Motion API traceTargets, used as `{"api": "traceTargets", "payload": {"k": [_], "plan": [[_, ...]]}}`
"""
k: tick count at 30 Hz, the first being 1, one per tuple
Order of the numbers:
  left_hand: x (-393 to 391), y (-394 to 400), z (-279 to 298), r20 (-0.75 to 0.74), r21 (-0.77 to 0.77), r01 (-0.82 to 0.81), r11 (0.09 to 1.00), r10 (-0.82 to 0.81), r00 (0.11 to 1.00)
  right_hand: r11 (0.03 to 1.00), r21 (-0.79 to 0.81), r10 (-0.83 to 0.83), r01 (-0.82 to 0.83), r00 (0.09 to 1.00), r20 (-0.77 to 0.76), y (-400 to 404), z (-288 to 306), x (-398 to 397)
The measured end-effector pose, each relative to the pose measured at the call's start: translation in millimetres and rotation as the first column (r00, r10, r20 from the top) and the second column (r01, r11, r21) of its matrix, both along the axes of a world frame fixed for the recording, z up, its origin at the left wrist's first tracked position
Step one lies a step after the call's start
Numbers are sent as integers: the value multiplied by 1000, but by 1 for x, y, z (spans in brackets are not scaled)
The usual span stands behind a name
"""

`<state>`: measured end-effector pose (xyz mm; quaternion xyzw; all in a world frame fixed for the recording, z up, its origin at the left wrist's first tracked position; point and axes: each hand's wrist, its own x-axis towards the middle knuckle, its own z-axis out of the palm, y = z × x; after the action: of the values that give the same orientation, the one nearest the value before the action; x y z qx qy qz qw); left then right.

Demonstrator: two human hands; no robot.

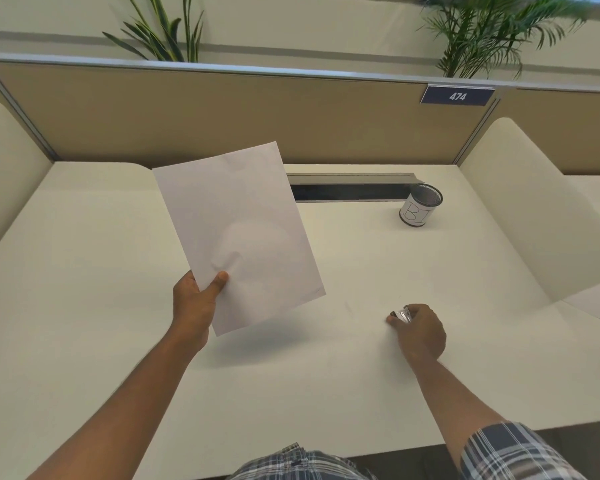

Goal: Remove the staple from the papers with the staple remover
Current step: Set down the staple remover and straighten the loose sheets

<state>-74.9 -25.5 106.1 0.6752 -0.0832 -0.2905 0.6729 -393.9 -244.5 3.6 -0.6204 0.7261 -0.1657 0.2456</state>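
My left hand (196, 303) holds the white papers (238, 233) by their near left corner, thumb on top, lifted off the cream desk (84, 306) and tilted. A shadow lies on the desk under them. I cannot make out the staple. My right hand (421, 332) rests on the desk to the right, fingers curled over the small metal staple remover (403, 315), whose shiny jaws stick out to the left of the fingers.
A mesh pen cup (420, 206) with a white label stands at the back right, beside a dark cable slot (350, 188). A tan partition (222, 116) with a "474" sign (457, 96) closes the back. Cream side dividers flank the desk.
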Motion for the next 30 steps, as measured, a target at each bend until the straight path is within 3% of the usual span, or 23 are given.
{"api": "traceTargets", "payload": {"k": [3, 5, 6, 8, 11, 14, 18, 23, 28, 30], "plan": [[-1, -2, 2, -2, 2, 4, 1000, -4, 1000, 1000, 26, 10, -8, 998, -56, -1, 1, 4], [-2, -4, 2, -11, 5, 12, 1000, -11, 1000, 998, -43, 30, -35, 995, -99, 3, 6, 12], [-4, -5, 3, -17, 6, 18, 1000, -18, 1000, 990, -119, 61, -70, 995, -80, 7, 10, 19], [-6, -7, 3, -32, 1, 22, 1000, -22, 999, 955, -222, 232, -198, 963, 138, 19, 19, 34], [-9, -9, 3, -55, 16, 28, 999, -27, 998, 842, -156, 519, -516, 701, 488, 45, 39, 59], [-10, -10, 3, -73, 29, 49, 998, -47, 996, 761, -212, 620, -613, 591, 516, 60, 53, 74], [-5, -8, 0, -131, 56, 77, 995, -69, 989, 750, -377, 661, -543, 593, 460, 62, 60, 83], [3, -3, -12, -241, 135, 147, 980, -111, 964, 777, -389, 629, -495, 617, 473, 64, 62, 85], [4, -7, -11, -41, 343, 68, 937, -58, 997, 770, -413, 637, -486, 614, 466, 67, 73, 96], [3, -9, -8, 98, 420, 79, 904, -131, 986, 797, -364, 604, -482, 617, 505, 69, 77, 102]]}}
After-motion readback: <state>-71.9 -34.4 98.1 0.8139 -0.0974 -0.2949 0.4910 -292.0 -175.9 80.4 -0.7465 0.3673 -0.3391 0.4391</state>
